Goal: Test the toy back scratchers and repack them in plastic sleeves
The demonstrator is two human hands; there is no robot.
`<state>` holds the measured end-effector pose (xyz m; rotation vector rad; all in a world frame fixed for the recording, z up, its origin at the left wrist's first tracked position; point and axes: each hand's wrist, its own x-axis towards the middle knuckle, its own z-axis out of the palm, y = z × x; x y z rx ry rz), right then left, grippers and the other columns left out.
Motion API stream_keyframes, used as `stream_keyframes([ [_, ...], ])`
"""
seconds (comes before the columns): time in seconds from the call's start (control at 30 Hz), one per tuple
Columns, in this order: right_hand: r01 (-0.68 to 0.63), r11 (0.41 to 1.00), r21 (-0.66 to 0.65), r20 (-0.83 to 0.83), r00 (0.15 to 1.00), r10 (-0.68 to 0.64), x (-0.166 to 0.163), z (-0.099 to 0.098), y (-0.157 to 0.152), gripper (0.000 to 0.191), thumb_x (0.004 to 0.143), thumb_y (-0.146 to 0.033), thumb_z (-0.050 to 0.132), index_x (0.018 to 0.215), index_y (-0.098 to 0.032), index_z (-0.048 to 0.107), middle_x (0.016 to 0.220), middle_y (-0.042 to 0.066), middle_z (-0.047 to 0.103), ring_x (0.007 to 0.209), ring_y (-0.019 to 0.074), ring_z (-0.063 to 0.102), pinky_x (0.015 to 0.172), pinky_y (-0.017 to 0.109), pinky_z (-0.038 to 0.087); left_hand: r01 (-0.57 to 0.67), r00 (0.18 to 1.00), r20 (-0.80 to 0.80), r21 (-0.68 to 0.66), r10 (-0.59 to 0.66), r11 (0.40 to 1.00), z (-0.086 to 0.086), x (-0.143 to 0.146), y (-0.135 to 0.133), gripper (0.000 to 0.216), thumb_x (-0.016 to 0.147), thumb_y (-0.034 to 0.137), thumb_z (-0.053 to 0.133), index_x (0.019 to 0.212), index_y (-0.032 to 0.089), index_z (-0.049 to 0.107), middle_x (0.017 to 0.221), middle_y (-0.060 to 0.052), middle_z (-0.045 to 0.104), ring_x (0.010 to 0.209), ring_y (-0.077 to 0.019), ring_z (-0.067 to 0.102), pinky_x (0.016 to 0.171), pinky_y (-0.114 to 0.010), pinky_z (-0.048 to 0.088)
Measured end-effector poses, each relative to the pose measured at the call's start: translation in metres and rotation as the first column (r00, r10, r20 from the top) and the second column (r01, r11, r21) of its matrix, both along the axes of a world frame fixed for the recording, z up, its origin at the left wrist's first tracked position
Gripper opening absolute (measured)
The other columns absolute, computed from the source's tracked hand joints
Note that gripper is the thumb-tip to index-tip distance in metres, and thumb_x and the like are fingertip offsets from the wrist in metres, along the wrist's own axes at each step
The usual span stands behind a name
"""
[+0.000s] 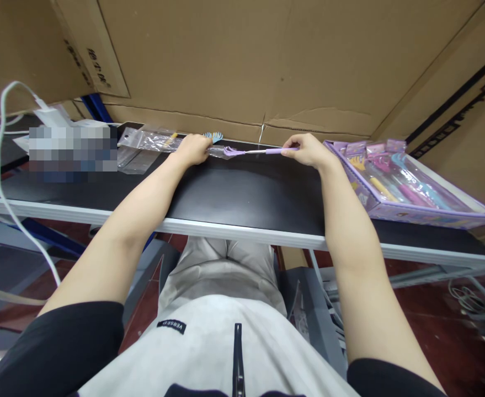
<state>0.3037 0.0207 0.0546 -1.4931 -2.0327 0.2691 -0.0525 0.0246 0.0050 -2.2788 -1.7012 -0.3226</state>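
Right hand (310, 150): fingers grasp the smooth purple handle (274, 150) of a metal-shafted, claw-headed scratcher (255, 151). Left hand (193, 150): fingers pinch a thin, clear plastic sleeve (218, 151).

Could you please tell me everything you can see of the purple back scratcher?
The purple back scratcher has a clawed, plastic-looking head, a thin, silvery, metal-looking rod and a lilac handle. It is held crosswise over the black tabletop, head to the left. The right hand grips the handle's end; the head adjoins the clear sleeve by the left hand; whether it is inside is unclear.
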Motion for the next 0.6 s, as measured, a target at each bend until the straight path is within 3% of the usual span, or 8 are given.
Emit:
stream_keyframes([
  [0.27, -0.003, 1.000, -0.014, 0.018, 1.000, 0.003, -0.0073, 0.0023, -0.0060, 0.016, 0.082, -0.024, 0.090, 0.077, -0.019, 0.076, 0.082, 0.005, 0.073, 0.087, 0.0231, 0.066, 0.093, 0.042, 0.056, 0.052, 0.998, 0.038, 0.006, -0.052, 0.999, 0.0008, 0.0027, -0.0007, 0.041, 0.085, 0.016, 0.057, 0.119, 0.016, 0.081, 0.117, -0.018, 0.082, 0.119, -0.0376, 0.076, 0.100, -0.044, 0.056],
  [0.6, -0.124, 0.992, -0.023, 0.089, 0.988, 0.125, -0.0024, -0.0034, 0.0032, 0.025, 0.084, -0.042, 0.088, 0.093, -0.019, 0.081, 0.092, 0.008, 0.074, 0.092, 0.0265, 0.066, 0.091, 0.044, 0.056, 0.127, 0.991, 0.034, 0.017, -0.127, 0.992, -0.0040, 0.0041, 0.0054, 0.032, 0.087, 0.016, 0.061, 0.114, 0.015, 0.079, 0.117, -0.018, 0.081, 0.115, -0.0353, 0.075, 0.097, -0.040, 0.056],
])
